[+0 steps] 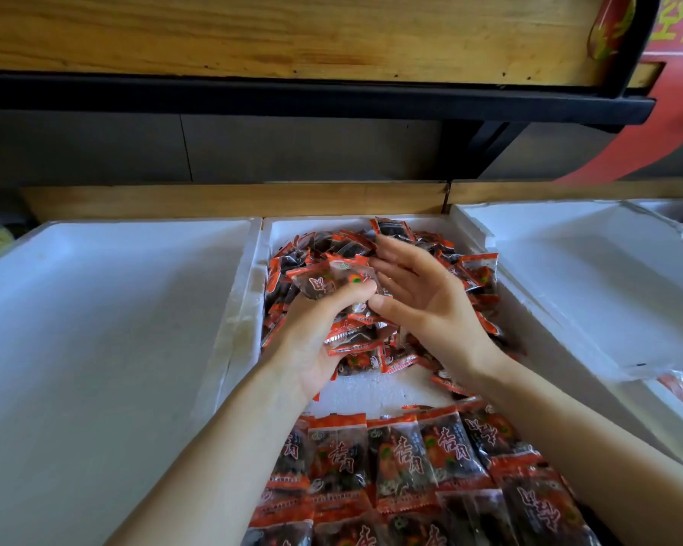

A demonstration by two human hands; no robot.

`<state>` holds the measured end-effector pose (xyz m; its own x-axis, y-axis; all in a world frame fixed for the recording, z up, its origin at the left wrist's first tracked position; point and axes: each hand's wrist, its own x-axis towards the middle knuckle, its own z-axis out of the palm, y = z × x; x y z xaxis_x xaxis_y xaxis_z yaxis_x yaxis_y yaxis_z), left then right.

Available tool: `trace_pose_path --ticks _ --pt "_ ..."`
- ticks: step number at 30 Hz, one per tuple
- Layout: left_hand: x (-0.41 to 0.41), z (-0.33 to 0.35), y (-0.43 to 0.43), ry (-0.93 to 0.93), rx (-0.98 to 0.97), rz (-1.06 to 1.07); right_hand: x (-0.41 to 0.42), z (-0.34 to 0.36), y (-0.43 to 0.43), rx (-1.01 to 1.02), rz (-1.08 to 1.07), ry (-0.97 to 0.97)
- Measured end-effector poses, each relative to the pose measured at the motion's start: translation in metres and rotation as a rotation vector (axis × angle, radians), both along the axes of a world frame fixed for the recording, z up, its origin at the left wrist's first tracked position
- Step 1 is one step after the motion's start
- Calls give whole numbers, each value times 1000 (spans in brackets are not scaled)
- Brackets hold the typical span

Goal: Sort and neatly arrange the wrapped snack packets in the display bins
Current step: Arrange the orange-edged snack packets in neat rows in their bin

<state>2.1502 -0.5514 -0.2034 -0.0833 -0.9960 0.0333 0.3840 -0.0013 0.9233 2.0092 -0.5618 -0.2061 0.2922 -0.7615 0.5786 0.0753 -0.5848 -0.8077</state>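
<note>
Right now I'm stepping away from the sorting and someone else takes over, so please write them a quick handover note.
Left hand grips a bundle of packets above the middle foam bin.
Right hand is open beside the bundle; I cannot tell whether it touches it.
Done: neat rows of packets lie at the bin's near end.
Left: the loose heap at the far end needs lining up, starting with the held bundle. Bare bin floor separates heap and rows.

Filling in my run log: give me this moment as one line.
left hand: grips packets | right hand: open, beside them | middle bin: loose pile at back, neat rows in front
</note>
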Motion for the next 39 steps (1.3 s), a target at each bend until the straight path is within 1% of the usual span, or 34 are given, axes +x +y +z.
trace_pose_path --ticks 2,4,5,6,8,11,13,14,18,25,28,33,35,37,39 --pt "-1 0 -1 5 -27 43 -3 4 -3 49 8 -110" --pt "0 3 -2 -12 -53 122 -9 7 -12 54 -75 -100" --pt "2 4 -4 -17 -66 155 -14 6 -21 16 -164 -15" --pt "4 5 -5 -21 -78 188 -19 4 -31 -36 -267 118" --pt "10 7 -7 -29 -102 262 -28 -10 -50 -81 -398 444" --pt "16 12 -9 -46 -119 336 -26 -32 -63 0 -361 843" --pt "18 13 -11 -60 -123 363 -17 -42 -68 16 -345 1015" --pt "19 13 -12 -62 -114 369 -12 -44 -70 15 -360 1057" --pt "24 12 -13 -60 -87 359 2 -47 -76 13 -426 1058" --pt "23 11 -14 -65 -49 370 0 -40 -72 21 -414 1042" --pt "22 13 -12 -65 -48 376 -6 -40 -70 61 -437 1027" --pt "19 15 -10 -74 -35 378 -16 -34 -66 23 -450 1168" --pt "19 15 -9 -82 -27 376 -14 -32 -63 8 -481 1193" --pt "20 15 -8 -72 -22 371 -12 -28 -60 -35 -543 1208" --pt "20 16 -8 -61 -19 370 -12 -21 -55 -36 -576 1148"
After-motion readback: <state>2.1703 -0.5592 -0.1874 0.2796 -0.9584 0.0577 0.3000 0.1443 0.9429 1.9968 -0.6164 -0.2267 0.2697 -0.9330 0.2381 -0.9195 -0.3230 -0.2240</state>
